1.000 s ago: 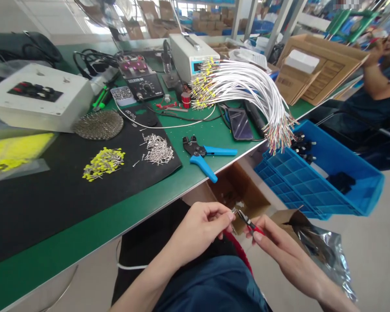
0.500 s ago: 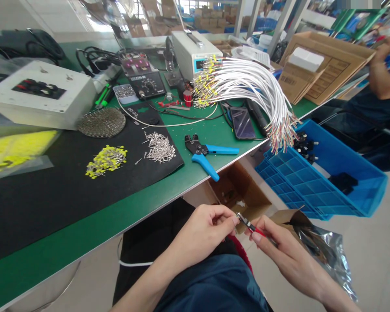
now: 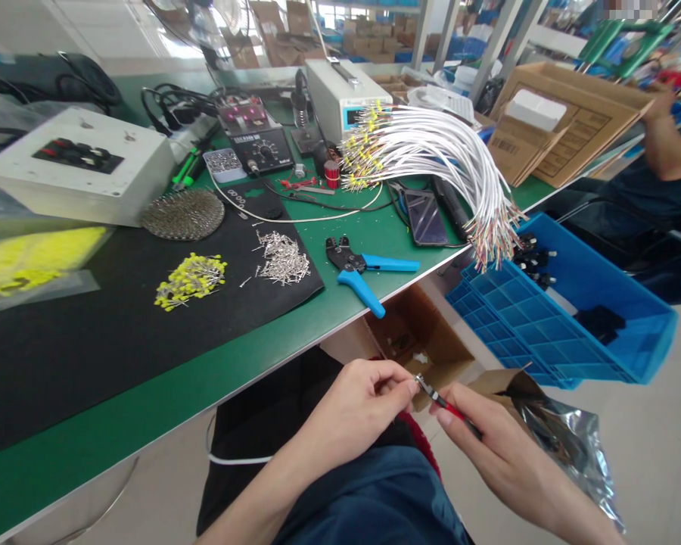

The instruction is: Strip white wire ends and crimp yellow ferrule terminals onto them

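My left hand (image 3: 368, 397) is closed in a pinch over my lap. A white cable (image 3: 238, 460) runs behind my left forearm towards it, and the fingers hide most of the gripped end. Small pliers (image 3: 452, 406) with red and black handles are gripped in my right hand (image 3: 488, 428). Their metal jaws meet a small tip at my left fingertips. On the bench lies a blue-handled crimping tool (image 3: 355, 269). Left of it, on a black mat (image 3: 119, 341), are a pile of bare metal pins (image 3: 284, 260) and a pile of yellow ferrules (image 3: 190, 280).
A bundle of white cables (image 3: 436, 132) with yellow tips overhangs the bench edge near a phone (image 3: 425, 217). Below stand a blue crate (image 3: 584, 325) and an open carton (image 3: 448, 352). A grey box (image 3: 79, 166) and soldering station (image 3: 264, 147) sit behind. A co-worker's arm (image 3: 667, 144) shows at right.
The view has shifted slightly, so the bench things appear a little further right. Both hands keep nearly the same pose, with the pliers' jaws still at my left fingertips.
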Available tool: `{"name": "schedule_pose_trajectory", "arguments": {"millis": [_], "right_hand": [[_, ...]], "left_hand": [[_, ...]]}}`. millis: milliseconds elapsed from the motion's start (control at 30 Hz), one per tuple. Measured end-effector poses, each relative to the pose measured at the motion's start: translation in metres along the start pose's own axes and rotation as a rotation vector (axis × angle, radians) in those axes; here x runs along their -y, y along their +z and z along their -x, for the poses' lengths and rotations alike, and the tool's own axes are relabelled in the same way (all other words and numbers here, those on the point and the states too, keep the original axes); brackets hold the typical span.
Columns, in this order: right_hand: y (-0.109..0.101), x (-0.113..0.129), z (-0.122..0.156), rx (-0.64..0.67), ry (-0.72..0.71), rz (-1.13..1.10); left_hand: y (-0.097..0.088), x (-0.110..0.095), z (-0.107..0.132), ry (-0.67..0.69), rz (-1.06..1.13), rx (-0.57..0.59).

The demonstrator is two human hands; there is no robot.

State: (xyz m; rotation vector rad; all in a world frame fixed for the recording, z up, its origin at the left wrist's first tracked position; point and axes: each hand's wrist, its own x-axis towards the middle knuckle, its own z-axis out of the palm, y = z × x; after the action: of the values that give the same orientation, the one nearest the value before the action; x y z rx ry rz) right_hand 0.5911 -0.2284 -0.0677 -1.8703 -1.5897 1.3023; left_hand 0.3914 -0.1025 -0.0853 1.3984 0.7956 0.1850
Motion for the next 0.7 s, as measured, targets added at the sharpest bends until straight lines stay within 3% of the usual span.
{"name": "schedule_pose_trajectory", "arguments": {"millis": [700], "right_hand": [[0.013, -0.01, -0.008, -0.114, -0.168, 0.152]], "left_hand": [[0.0, -0.001, 0.006, 0.011, -0.03, -0.036]]}}
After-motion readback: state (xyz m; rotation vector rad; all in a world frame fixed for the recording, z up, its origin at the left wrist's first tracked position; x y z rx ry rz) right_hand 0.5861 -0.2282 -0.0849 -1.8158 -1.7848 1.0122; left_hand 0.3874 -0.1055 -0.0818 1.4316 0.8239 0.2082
